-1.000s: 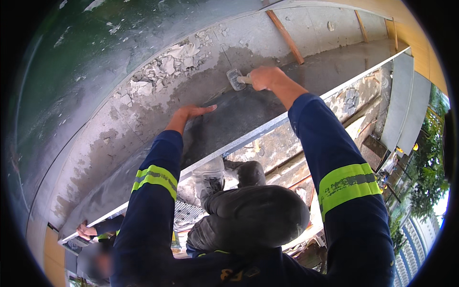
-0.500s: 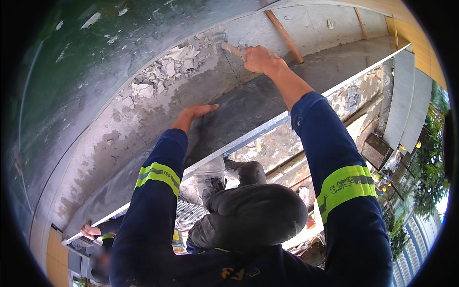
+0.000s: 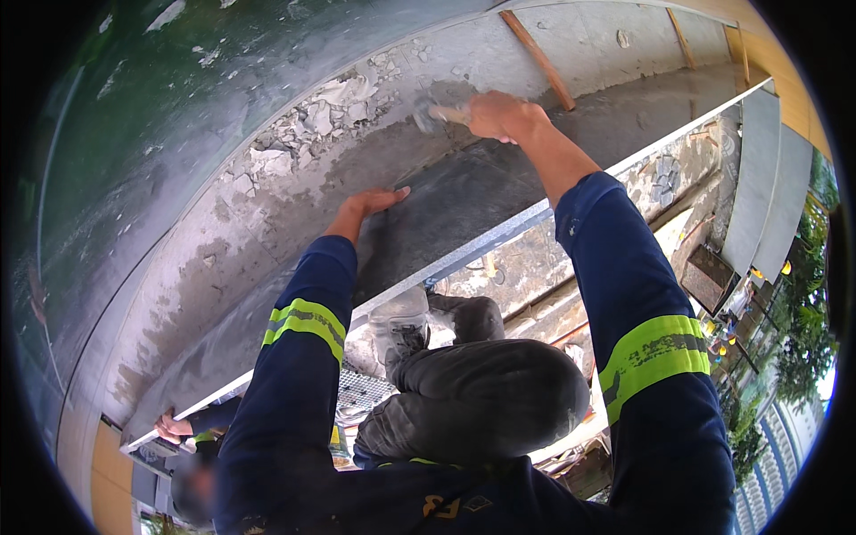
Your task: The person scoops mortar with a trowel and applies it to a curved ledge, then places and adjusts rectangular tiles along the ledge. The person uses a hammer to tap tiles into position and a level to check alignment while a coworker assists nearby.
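Gripping a trowel [image 3: 437,114] by its handle, the right hand [image 3: 501,116] is pressing the blade into the grey mortar bed [image 3: 357,160] at the far side. Left hand [image 3: 374,201] is lying flat, fingers spread, grasping nothing, on the dark tile [image 3: 446,209] nearer.

A: What's behind the ledge?
B: A grey rendered wall [image 3: 267,259], its plaster chipped and flaking in pale patches, with a dark green, weathered surface [image 3: 160,107] above it.
A: And to the right?
B: A wooden batten [image 3: 538,59] leans on the pale wall; ochre-yellow trim [image 3: 767,53] runs past it. Beyond the edge, far below, green trees [image 3: 807,330] and a railing [image 3: 767,455] lie in bright daylight
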`<state>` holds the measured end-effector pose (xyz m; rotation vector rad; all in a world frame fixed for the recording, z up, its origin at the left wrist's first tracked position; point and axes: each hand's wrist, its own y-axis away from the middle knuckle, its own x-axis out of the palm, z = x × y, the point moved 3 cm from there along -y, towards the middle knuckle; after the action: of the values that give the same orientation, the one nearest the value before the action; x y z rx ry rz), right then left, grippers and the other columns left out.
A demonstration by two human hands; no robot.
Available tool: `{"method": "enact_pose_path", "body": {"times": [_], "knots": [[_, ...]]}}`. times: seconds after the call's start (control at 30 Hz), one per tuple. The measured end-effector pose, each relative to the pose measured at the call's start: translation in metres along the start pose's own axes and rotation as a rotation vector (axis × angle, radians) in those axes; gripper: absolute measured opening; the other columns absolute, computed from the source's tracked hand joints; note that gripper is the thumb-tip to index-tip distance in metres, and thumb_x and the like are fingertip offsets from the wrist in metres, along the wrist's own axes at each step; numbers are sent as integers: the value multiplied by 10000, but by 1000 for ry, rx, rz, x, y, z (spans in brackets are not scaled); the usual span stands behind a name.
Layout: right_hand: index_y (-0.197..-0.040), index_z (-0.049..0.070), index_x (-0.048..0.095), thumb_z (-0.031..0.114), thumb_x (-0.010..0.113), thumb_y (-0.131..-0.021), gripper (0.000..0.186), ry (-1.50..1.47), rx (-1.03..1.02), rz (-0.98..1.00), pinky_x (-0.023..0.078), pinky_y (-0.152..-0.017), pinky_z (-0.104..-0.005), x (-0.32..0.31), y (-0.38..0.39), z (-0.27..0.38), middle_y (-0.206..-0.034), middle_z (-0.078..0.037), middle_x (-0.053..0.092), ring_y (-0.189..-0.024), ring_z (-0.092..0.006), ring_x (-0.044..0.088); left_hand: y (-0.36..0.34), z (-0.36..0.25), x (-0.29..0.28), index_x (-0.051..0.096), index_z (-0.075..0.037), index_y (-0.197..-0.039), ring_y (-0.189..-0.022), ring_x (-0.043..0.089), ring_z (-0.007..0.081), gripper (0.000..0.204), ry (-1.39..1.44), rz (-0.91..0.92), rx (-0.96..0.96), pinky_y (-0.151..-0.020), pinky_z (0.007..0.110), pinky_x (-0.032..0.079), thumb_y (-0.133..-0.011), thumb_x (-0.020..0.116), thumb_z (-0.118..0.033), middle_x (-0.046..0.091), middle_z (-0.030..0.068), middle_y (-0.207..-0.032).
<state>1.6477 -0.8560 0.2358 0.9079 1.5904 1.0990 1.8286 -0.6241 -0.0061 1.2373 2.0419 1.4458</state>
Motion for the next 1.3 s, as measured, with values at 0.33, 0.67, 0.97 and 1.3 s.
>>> {"method": "enact_pose_path", "body": {"times": [0.33, 0.67, 0.97, 1.3], "knots": [[-1438, 131, 690, 200, 609, -959, 490, 227, -216, 86, 521, -1102, -516, 56, -19, 37, -1436, -152, 697, -1331, -372, 662, -6, 16, -4, 496, -50, -1597, -1580, 375, 389, 832, -57, -63, 26, -1284, 461, 297, -1078, 379, -690, 456, 195, -1677], [-1200, 36, 757, 177, 612, -960, 313, 78, -153, -333, 577, -863, -481, 11, -8, -3, -1112, -194, 755, -955, -323, 721, -12, 18, 3, 513, -24, -1577, -1583, 370, 384, 851, -115, -125, 5, -1296, 463, 279, -1073, 369, -695, 465, 211, -1665], [-1366, 65, 734, 189, 567, -975, 443, 171, -45, -13, 600, -917, -474, -35, 10, -8, -1268, -189, 757, -1099, -320, 753, 22, -22, -3, 367, -125, -1691, -1643, 245, 359, 1152, 12, 71, -96, -1321, 510, 223, -887, 438, -947, 283, 186, -1768], [-1265, 96, 742, 230, 521, -991, 377, 106, -145, 53, 581, -617, -420, 2, 34, -25, -751, -131, 704, -646, -255, 710, -5, -52, 5, 302, -46, -1700, -1657, 198, 348, 1323, 90, 8, 16, -1330, 494, 176, -815, 441, -1020, 255, 200, -1775]]}}
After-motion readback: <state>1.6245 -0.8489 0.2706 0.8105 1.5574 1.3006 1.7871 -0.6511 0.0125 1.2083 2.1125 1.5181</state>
